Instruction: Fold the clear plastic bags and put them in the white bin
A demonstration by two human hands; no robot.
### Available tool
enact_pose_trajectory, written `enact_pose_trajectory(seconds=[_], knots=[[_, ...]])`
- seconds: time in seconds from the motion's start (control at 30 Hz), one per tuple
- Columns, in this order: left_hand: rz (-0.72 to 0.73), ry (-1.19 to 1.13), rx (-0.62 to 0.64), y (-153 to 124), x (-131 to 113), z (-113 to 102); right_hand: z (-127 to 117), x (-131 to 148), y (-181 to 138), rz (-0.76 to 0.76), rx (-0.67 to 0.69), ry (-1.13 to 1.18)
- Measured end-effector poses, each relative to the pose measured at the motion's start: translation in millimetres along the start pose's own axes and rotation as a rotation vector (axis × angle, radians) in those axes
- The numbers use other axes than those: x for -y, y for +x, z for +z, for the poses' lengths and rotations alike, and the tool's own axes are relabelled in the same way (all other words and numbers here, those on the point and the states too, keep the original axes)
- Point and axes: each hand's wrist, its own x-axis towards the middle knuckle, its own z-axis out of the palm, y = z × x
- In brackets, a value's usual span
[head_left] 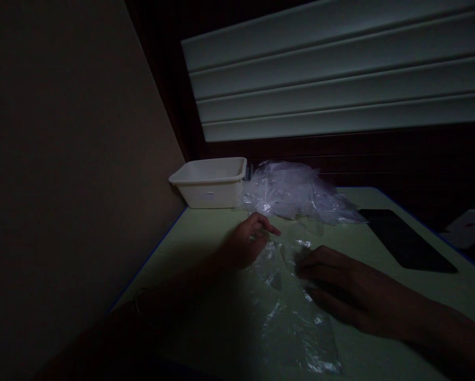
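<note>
A clear plastic bag [289, 323] lies flat on the pale green table in front of me, wrinkled and shiny. My left hand [249, 241] is at the bag's far left corner, its index finger stretched out and the others loosely bent. I see no thing held in it. Over the right side of the bag rests my right hand [336, 286], with its thumb apart from its fingers and the fingertips on or just above the plastic. Slight blur and dim light hide the exact contact.
A heap of clear plastic bags [289, 190] lies at the back of the table [206, 238]. Left of it stands a cream plastic tub [213, 194]. A dark flat slab [408, 241] lies at the right edge. A wall [71, 159] borders the left side.
</note>
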Motion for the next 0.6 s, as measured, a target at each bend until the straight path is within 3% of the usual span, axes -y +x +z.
enact_pose_trajectory(seconds=[0.23, 0.5, 0.6], knots=[[-0.015, 0.071, 0.012, -1, 3, -2, 1, -2, -1, 0.006, 0.003, -0.008], [0.046, 0.521, -0.063, 1, -4, -16, 2, -3, -1, -0.013, -0.033, 0.007], [0.032, 0.633, 0.027, 0, -7, -21, 3, -4, 0, -0.019, -0.051, 0.008]])
